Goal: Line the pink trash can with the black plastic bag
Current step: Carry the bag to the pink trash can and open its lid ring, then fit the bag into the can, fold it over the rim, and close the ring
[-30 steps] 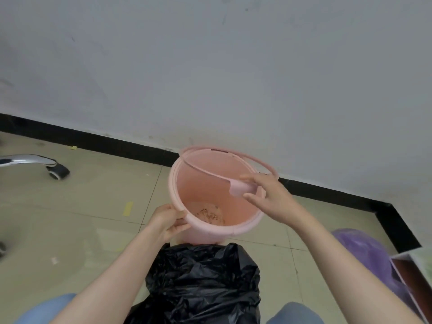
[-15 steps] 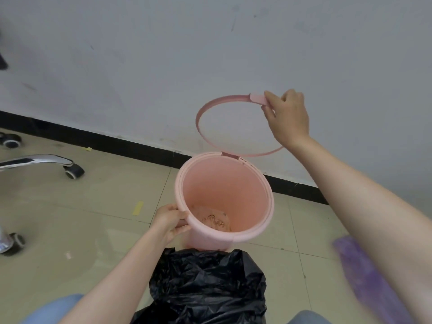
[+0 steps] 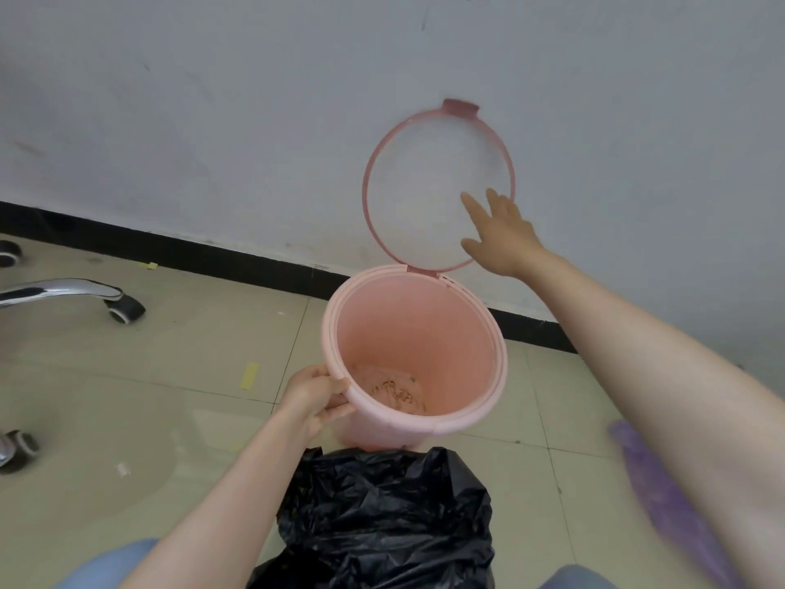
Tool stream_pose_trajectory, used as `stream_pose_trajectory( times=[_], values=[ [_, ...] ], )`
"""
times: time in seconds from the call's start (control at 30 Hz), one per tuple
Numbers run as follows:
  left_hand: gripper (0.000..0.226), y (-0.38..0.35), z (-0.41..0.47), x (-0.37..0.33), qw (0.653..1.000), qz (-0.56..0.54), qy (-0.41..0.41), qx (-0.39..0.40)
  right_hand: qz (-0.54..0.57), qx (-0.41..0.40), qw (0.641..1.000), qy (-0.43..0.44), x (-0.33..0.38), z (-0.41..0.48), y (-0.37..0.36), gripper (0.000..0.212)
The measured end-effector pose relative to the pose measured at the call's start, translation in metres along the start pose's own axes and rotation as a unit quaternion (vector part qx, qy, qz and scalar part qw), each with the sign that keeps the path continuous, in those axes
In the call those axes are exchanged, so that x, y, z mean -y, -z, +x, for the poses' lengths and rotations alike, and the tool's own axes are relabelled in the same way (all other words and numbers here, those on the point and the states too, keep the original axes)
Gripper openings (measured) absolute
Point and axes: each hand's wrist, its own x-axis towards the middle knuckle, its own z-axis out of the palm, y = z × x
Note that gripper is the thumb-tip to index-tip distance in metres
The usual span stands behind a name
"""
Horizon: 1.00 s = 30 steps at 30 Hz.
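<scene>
The left hand (image 3: 316, 397) pinches the near-left rim of the pink trash can (image 3: 414, 354). The right hand (image 3: 499, 235) is spread open beside the raised ring (image 3: 439, 187), holding nothing. The black bag (image 3: 382, 520) lies crumpled just near of the can.

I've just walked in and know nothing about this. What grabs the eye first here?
A round pink plastic trash can stands open on the tiled floor, its thin pink hinged ring flipped up against the white wall. The left hand grips the can's near rim, while the right hand is spread open beside the ring. A crumpled black plastic bag lies just in front.
</scene>
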Motion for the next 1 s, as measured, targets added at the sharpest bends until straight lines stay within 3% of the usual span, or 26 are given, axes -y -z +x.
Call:
stream_pose_trajectory(
  times=[0.33, 0.5, 0.6, 0.7, 0.77, 0.83, 0.93, 1.0],
  values=[
    [0.016, -0.011, 0.000, 0.000, 0.999, -0.034, -0.007, 0.020, -0.003, 0.113, 0.994, -0.011, -0.025, -0.069, -0.087, 0.059],
    [0.017, -0.014, -0.009, 0.004, 0.999, 0.039, -0.033, 0.002, 0.052, 0.132, 0.990, -0.024, -0.026, -0.088, -0.115, 0.056],
    [0.018, -0.014, -0.015, 0.010, 0.994, 0.090, -0.048, -0.039, 0.164, 0.001, 0.986, -0.045, -0.022, -0.108, -0.130, 0.048],
    [0.025, -0.015, -0.021, 0.031, 0.974, 0.177, -0.095, -0.108, 0.267, -0.177, 0.944, -0.079, -0.013, -0.140, -0.154, 0.032],
    [0.036, -0.016, -0.022, 0.055, 0.935, 0.302, -0.129, -0.134, 0.266, -0.226, 0.935, -0.067, -0.007, -0.162, -0.176, 0.033],
    [0.044, -0.014, -0.021, 0.079, 0.866, 0.466, -0.150, -0.107, 0.265, -0.208, 0.940, -0.047, -0.002, -0.181, -0.202, 0.033],
    [0.054, -0.009, -0.020, 0.110, 0.680, 0.714, -0.164, 0.033, 0.236, -0.092, 0.967, -0.011, 0.005, -0.206, -0.233, 0.033],
    [0.067, -0.003, -0.018, 0.129, 0.566, 0.800, -0.156, 0.124, 0.211, 0.038, 0.977, 0.022, 0.005, -0.218, -0.250, 0.034]
  ],
)
